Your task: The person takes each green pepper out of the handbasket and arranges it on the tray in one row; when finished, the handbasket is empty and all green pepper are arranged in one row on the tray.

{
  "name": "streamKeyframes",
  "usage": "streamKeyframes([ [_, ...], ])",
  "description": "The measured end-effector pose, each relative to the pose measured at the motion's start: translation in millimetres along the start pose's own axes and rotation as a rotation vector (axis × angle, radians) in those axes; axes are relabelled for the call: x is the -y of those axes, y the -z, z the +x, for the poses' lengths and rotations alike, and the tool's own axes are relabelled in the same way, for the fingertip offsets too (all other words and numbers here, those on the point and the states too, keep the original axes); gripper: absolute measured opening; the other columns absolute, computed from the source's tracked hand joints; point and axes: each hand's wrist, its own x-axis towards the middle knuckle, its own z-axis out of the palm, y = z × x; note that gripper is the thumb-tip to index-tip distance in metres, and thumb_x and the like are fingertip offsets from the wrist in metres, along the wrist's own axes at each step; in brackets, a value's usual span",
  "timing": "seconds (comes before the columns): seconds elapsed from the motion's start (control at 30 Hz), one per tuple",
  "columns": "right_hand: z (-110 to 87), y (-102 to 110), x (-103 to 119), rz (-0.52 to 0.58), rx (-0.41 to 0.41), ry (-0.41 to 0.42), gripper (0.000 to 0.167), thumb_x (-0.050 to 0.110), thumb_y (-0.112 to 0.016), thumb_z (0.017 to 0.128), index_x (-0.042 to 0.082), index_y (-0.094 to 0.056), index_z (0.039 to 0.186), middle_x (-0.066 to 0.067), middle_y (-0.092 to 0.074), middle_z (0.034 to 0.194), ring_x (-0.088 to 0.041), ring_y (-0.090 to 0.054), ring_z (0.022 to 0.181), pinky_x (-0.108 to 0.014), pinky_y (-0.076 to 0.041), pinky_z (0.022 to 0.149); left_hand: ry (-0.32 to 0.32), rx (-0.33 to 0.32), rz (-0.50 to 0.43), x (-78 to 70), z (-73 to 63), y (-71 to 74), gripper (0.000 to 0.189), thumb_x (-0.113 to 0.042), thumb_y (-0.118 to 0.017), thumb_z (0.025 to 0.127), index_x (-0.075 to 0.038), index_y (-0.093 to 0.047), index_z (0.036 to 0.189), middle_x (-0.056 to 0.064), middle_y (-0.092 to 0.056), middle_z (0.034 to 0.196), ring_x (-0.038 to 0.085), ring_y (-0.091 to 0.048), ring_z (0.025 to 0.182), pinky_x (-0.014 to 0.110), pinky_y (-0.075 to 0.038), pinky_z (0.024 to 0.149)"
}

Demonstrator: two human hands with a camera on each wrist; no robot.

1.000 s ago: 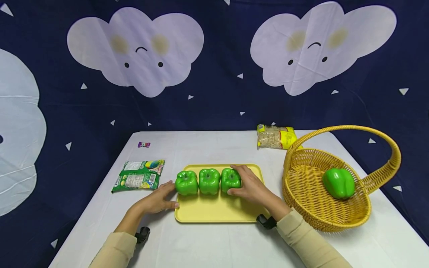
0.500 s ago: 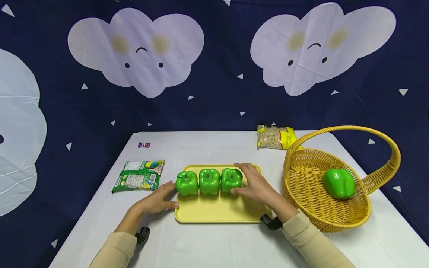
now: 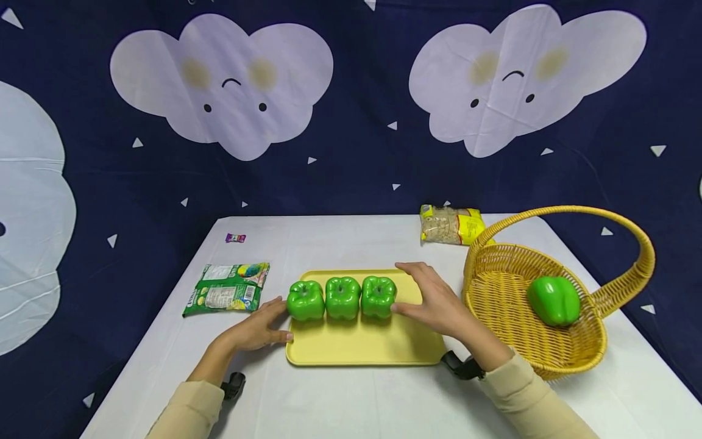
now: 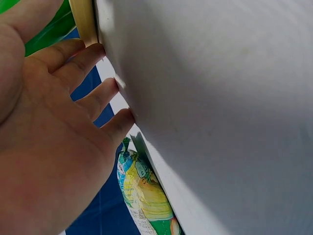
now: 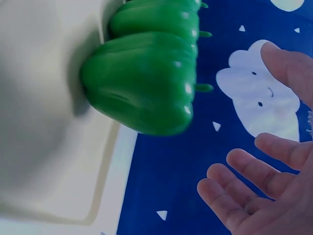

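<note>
Three green bell peppers stand upright in a row on a yellow tray (image 3: 362, 350): a left one (image 3: 306, 300), a middle one (image 3: 342, 297) and a right one (image 3: 378, 297). At the tray's left edge my left hand (image 3: 255, 327) rests with fingers spread, its fingertips on the white cloth and tray rim in the left wrist view. My right hand (image 3: 439, 303) hovers just right of the right pepper, apart from it, fingers loosely extended and holding nothing. The right wrist view shows a gap between those fingers (image 5: 220, 196) and the nearest pepper (image 5: 142, 83).
A wicker basket (image 3: 526, 360) with a tall handle stands at the right, with another green bell pepper (image 3: 554, 300) inside. A green snack bag (image 3: 227, 288) lies at the left. Behind are a small purple packet (image 3: 235, 238) and a yellow-and-clear bag (image 3: 452, 224).
My right hand has let go of the right pepper and drawn back to the right, its fingers spreading wider. My left hand and the peppers have stayed in place.
</note>
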Motion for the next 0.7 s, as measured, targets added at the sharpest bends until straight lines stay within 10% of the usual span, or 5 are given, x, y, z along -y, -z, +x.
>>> streamKeyframes([
  [0.7,-26.7,57,-9,-0.068,-0.16,0.088,0.064,0.02,-0.08,0.074,0.007,-0.052,0.13,-0.012,-0.058,0.126,-0.031,-0.053,0.114,-0.052,-0.047,0.092,0.009,0.0,0.004,-0.3,0.1,-0.3,0.084,-0.039,-0.072,0.08,-0.005,-0.032,0.146,0.021,-0.028,0.153,0.043,-0.011,0.145,0.061,-0.01,0.117],
])
